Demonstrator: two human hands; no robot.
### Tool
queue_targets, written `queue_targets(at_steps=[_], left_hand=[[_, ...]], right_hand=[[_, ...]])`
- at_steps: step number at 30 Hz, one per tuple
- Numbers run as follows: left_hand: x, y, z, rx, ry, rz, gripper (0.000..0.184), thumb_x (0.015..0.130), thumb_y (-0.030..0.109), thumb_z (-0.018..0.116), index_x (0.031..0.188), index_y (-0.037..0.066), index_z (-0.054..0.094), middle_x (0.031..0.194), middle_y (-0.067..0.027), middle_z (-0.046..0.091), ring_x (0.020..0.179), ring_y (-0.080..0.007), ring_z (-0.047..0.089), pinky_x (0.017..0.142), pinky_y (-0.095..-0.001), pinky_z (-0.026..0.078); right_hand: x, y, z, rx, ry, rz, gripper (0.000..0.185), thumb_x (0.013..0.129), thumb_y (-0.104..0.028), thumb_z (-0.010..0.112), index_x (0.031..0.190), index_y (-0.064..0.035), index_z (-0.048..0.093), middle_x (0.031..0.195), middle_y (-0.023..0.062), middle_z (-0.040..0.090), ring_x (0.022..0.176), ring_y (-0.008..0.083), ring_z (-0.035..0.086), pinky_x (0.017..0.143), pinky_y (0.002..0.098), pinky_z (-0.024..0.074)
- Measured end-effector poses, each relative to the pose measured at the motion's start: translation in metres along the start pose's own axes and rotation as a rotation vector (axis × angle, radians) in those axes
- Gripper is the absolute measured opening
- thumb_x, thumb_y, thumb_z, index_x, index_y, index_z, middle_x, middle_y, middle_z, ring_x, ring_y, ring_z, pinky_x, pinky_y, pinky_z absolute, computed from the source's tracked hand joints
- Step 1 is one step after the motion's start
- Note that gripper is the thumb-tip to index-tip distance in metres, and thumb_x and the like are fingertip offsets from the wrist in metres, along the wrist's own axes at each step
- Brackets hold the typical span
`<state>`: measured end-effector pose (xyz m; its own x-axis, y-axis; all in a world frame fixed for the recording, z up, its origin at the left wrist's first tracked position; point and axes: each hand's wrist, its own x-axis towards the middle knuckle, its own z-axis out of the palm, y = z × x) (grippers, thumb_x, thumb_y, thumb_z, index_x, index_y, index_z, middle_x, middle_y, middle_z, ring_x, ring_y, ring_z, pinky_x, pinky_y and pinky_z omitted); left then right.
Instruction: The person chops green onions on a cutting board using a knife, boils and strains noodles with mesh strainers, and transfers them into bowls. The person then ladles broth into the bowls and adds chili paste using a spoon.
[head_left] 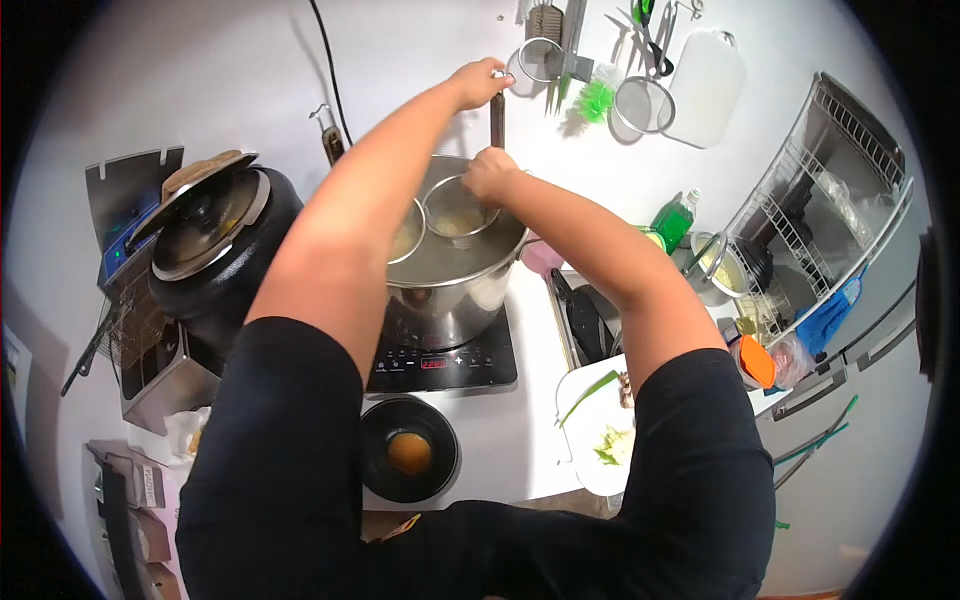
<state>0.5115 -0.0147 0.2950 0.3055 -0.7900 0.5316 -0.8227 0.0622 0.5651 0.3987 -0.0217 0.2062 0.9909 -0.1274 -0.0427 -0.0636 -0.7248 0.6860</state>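
Observation:
A large steel pot (455,300) of cloudy liquid stands on a black induction cooker (440,372). Inside it is a round strainer basket (458,218) with pale food, whose dark handle (497,122) rises steeply. My left hand (480,84) is closed at the hooked top end of this handle. Lower down, by the basket's rim, my right hand (490,177) is closed on the same strainer. A second strainer basket (407,236) sits at the pot's left, partly hidden by my left forearm. In front of the cooker, a black bowl (410,487) holds brown contents.
At the left stands a black cooker (225,255) with its lid raised. A white tray (590,400) with green vegetables lies at the right, below a green bottle (676,218) and a wire rack (800,210). Utensils and a white board (708,88) hang on the wall.

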Motion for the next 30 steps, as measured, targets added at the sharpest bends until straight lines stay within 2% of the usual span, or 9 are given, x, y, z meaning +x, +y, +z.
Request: queue_targets(at_steps=[2,4,7,12,14,15,24,26,30], left_hand=[[0.009,-0.005,0.000,-0.028,-0.236,0.054,0.046,0.085,0.032,0.061,0.118,0.002,0.050,0.093,-0.0089,0.058,0.085,-0.0158,0.053,0.074,-0.0316,0.045],[-0.005,0.011,-0.002,-0.028,-0.208,0.001,0.038,0.086,0.029,0.060,0.112,0.002,0.054,0.092,-0.0068,0.058,0.082,-0.0133,0.052,0.069,-0.0305,0.045],[-0.004,0.009,0.004,0.008,-0.058,0.003,0.037,0.083,0.026,0.064,0.111,0.003,0.055,0.087,-0.0059,0.059,0.073,-0.0134,0.054,0.064,-0.0281,0.046],[-0.014,0.016,-0.002,0.111,-0.043,0.049,0.038,0.080,0.027,0.067,0.106,0.002,0.059,0.081,-0.0071,0.062,0.068,-0.0142,0.056,0.065,-0.0276,0.047],[-0.011,0.016,-0.004,0.112,-0.023,0.065,0.038,0.079,0.028,0.068,0.104,0.001,0.061,0.080,-0.0076,0.063,0.068,-0.0144,0.057,0.066,-0.0273,0.048],[-0.012,0.016,-0.002,0.105,-0.014,0.073,0.039,0.078,0.029,0.069,0.104,0.001,0.061,0.082,-0.0082,0.063,0.069,-0.0151,0.058,0.067,-0.0277,0.048],[-0.018,0.027,0.003,0.243,-0.036,0.090,0.042,0.077,0.034,0.068,0.103,0.001,0.062,0.088,-0.0112,0.065,0.079,-0.0226,0.061,0.076,-0.0315,0.047],[-0.014,0.026,-0.001,0.305,-0.029,0.118,0.043,0.077,0.035,0.068,0.102,0.000,0.062,0.090,-0.0122,0.065,0.081,-0.0247,0.061,0.077,-0.0324,0.047],[-0.018,0.026,0.003,0.252,-0.062,0.061,0.041,0.078,0.037,0.066,0.099,0.001,0.063,0.090,-0.0137,0.065,0.084,-0.0274,0.061,0.078,-0.0341,0.046]], right_hand=[[-0.004,0.000,-0.006,0.064,0.021,-0.013,0.016,0.076,-0.016,0.057,0.085,-0.0139,0.069,0.088,0.0055,0.068,0.085,0.0217,0.065,0.071,0.0349,0.0514],[-0.013,0.005,-0.013,0.160,0.108,0.186,0.016,0.077,-0.015,0.056,0.085,-0.0139,0.070,0.089,0.0050,0.068,0.086,0.0211,0.065,0.070,0.0344,0.0518],[-0.019,-0.002,-0.012,0.146,0.033,0.163,0.019,0.082,-0.019,0.054,0.091,-0.0156,0.070,0.093,0.0038,0.068,0.089,0.0192,0.065,0.070,0.0323,0.0515],[-0.020,0.000,-0.011,0.201,0.018,0.260,0.020,0.082,-0.016,0.053,0.093,-0.0151,0.070,0.095,0.0037,0.068,0.091,0.0198,0.065,0.073,0.0324,0.0515],[-0.018,-0.005,-0.015,0.171,-0.075,0.141,0.020,0.082,-0.015,0.054,0.094,-0.0150,0.070,0.098,0.0036,0.067,0.094,0.0198,0.064,0.075,0.0325,0.0513],[-0.014,-0.004,-0.011,0.236,-0.022,0.269,0.020,0.081,-0.018,0.056,0.095,-0.0149,0.070,0.100,0.0039,0.067,0.096,0.0191,0.063,0.075,0.0320,0.0512],[-0.010,-0.003,-0.004,0.203,-0.018,0.310,0.020,0.079,-0.019,0.061,0.097,-0.0178,0.070,0.098,0.0002,0.067,0.095,0.0159,0.063,0.073,0.0296,0.0510],[-0.007,-0.007,-0.011,0.088,-0.111,0.185,0.021,0.078,-0.019,0.063,0.097,-0.0175,0.070,0.097,-0.0001,0.068,0.095,0.0153,0.063,0.072,0.0303,0.0512],[-0.011,-0.006,-0.009,0.313,0.023,0.352,0.020,0.079,-0.020,0.057,0.093,-0.0140,0.070,0.097,0.0057,0.068,0.091,0.0209,0.065,0.076,0.0328,0.0512]])
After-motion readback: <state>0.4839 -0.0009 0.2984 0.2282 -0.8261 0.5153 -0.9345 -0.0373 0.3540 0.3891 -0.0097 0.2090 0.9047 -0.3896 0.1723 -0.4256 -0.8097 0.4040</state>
